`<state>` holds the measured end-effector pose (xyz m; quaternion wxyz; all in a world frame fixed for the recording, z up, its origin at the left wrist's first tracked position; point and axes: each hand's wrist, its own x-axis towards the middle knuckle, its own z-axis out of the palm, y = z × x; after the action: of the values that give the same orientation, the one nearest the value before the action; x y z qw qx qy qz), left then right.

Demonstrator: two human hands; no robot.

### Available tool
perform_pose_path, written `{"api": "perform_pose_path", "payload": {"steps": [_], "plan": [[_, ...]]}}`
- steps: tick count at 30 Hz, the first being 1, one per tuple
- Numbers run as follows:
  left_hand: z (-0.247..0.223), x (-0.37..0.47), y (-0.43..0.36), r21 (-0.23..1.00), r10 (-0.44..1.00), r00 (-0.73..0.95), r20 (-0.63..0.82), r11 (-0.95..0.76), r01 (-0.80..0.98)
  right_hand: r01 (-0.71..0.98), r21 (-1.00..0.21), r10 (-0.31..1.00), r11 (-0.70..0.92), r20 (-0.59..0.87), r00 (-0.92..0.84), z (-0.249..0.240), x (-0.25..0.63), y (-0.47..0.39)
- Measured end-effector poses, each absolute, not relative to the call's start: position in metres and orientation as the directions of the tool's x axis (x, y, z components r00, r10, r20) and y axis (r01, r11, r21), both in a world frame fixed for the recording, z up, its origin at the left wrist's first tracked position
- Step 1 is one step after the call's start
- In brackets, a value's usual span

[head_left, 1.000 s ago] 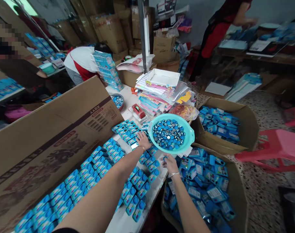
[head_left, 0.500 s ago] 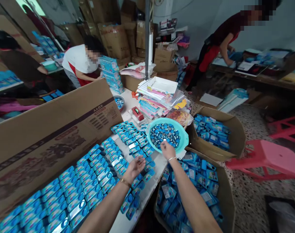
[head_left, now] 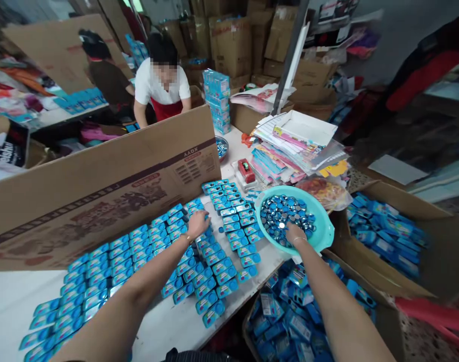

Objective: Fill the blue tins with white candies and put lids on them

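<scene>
Several rows of blue oblong cases [head_left: 218, 274], each with a round spot at one end, lie on the white table. My left hand [head_left: 198, 224] is over the far rows, its fingers bent together; what they hold, if anything, is hidden. A small blue round piece [head_left: 221, 230] lies on the table just to its right. My right hand [head_left: 295, 235] reaches into a turquoise basin [head_left: 325, 237] filled with small round shiny discs [head_left: 282, 211], blue and silver. Its fingertips are down among the discs, so their grip is hidden.
A long cardboard sheet [head_left: 112, 201] stands upright behind the rows. Cartons of blue packs [head_left: 290, 317] sit below the table's right edge. Papers [head_left: 290, 136], a red tape dispenser [head_left: 246, 171] and a metal bowl [head_left: 222, 147] lie further back. Across the table is a person in white [head_left: 163, 88].
My left hand has moved left from the gap between the rows onto the cases, its fingers now curled. My right hand has gone deeper into the discs. The view has turned left.
</scene>
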<state>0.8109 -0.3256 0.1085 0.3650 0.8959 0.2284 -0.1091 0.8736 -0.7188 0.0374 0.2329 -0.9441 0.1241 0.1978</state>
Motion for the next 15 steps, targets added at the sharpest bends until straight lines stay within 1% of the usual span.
{"api": "perform_pose_path", "payload": {"steps": [3,5,8,11,12,13,14,15], "plan": [[0.100,0.817,-0.339,0.534,0.195,0.899,-0.393,-0.748,0.396,-0.395,-0.502,-0.192,-0.770,-0.409,0.892,0.038,0.877,-0.724],[0.090,0.824,-0.351,0.492,0.133,0.890,-0.435,-0.793,0.359,-0.452,-0.586,-0.244,-0.673,-0.402,0.883,0.040,0.877,-0.730],[0.073,0.837,-0.365,0.434,0.101,0.859,-0.502,-0.830,0.351,-0.524,-0.710,-0.310,-0.470,-0.423,0.851,0.046,0.875,-0.737],[0.059,0.849,-0.371,0.396,0.114,0.827,-0.551,-0.836,0.379,-0.523,-0.805,-0.321,-0.279,-0.435,0.841,0.053,0.870,-0.740],[0.055,0.853,-0.373,0.392,0.121,0.818,-0.562,-0.832,0.393,-0.507,-0.843,-0.309,-0.182,-0.440,0.843,0.055,0.867,-0.740],[0.051,0.856,-0.373,0.392,0.129,0.811,-0.571,-0.825,0.407,-0.485,-0.873,-0.287,-0.051,-0.453,0.844,0.057,0.865,-0.740],[0.048,0.858,-0.374,0.396,0.137,0.805,-0.578,-0.815,0.423,-0.461,-0.882,-0.256,0.102,-0.471,0.844,0.058,0.862,-0.739],[0.045,0.860,-0.375,0.405,0.144,0.801,-0.581,-0.803,0.438,-0.435,-0.864,-0.219,0.253,-0.489,0.844,0.058,0.858,-0.737]]}}
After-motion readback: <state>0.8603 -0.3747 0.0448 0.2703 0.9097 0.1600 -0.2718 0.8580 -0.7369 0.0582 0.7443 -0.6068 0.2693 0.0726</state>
